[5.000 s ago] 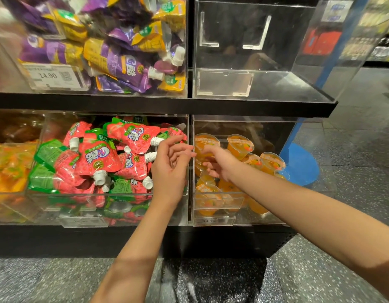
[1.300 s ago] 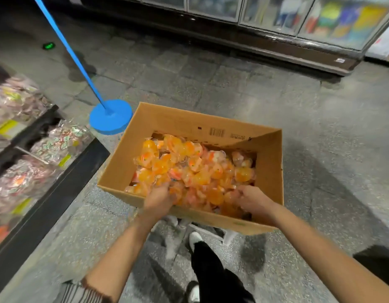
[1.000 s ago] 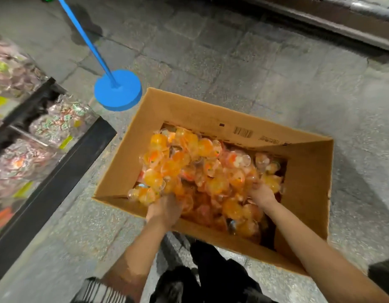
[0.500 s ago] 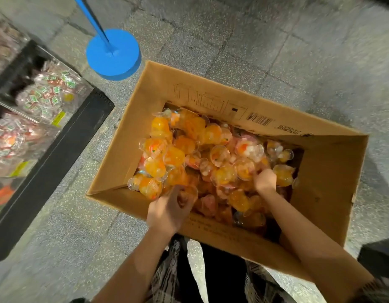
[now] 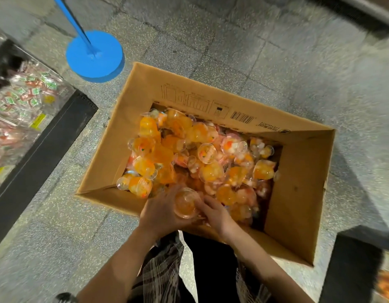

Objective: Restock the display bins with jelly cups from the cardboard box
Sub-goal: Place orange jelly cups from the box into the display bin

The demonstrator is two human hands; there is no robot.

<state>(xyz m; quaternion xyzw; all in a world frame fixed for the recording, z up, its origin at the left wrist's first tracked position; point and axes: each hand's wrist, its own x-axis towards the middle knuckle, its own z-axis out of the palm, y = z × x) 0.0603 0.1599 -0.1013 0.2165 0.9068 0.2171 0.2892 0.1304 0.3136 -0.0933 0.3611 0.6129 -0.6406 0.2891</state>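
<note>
Both hands, left hand (image 5: 160,212) and right hand (image 5: 215,213), apparently grip one clear orange jelly cup (image 5: 185,205) at the cardboard box (image 5: 298,193) near edge.

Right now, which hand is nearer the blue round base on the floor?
Left. The left hand sits at the cardboard box's near edge, on the side toward the blue round base. The right hand is just beyond it, farther from the base.

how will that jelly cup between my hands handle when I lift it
The jelly cup looks like thin clear plastic, so probably light, slick and a bit squashy. Its round tapered shape would likely roll if dropped. Both hands cradle it, so it should stay steady.
</note>
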